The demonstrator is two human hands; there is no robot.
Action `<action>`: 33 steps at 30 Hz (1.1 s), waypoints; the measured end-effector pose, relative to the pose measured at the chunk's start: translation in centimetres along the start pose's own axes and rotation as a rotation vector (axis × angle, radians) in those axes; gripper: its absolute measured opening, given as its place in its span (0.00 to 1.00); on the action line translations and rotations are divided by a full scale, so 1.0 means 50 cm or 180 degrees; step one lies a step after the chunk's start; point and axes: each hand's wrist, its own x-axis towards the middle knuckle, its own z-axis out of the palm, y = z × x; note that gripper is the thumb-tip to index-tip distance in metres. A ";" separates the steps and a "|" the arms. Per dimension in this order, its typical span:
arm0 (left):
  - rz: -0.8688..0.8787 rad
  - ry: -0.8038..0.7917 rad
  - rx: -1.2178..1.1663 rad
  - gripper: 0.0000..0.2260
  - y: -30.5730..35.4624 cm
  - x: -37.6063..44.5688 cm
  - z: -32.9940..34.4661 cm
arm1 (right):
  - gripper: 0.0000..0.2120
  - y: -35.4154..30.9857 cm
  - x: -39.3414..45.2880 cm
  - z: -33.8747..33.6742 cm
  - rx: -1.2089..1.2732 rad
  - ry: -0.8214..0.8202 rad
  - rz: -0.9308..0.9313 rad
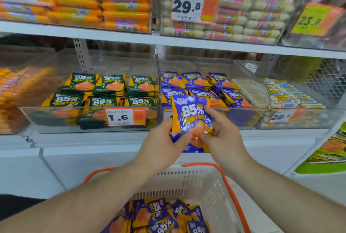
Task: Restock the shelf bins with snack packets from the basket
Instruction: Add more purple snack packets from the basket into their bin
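A small stack of blue-and-orange "85%" snack packets [191, 118] is held upright in front of the shelf. My left hand [162, 139] grips its lower left edge and my right hand [222, 133] pinches its right side. Just behind stands the clear bin [243, 118] holding rows of the same blue packets [202, 86]. Below, a white basket [206, 182] with orange handles holds several more blue packets [161, 216].
Left of the blue bin, a clear bin [56, 120] holds green "85%" packets [112, 90] with a 1.6 price tag. Bins of sausages fill the upper shelf [131, 37]. Another bin [299, 120] of small sticks stands on the right.
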 end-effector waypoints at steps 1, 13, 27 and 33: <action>0.0467 0.0164 0.0440 0.13 -0.001 0.019 -0.014 | 0.31 -0.013 0.015 -0.002 0.0026 0.0063 -0.0105; 0.0614 0.0881 0.2232 0.23 -0.066 0.168 -0.083 | 0.26 -0.103 0.381 0.078 -0.0620 0.0006 0.0501; 0.0900 0.1417 0.2280 0.22 -0.082 0.175 -0.064 | 0.27 -0.017 0.532 0.207 -0.3901 -0.0407 -0.0106; 0.0878 0.1303 0.2176 0.22 -0.078 0.171 -0.066 | 0.29 -0.006 0.550 0.201 -0.4239 -0.0613 -0.0181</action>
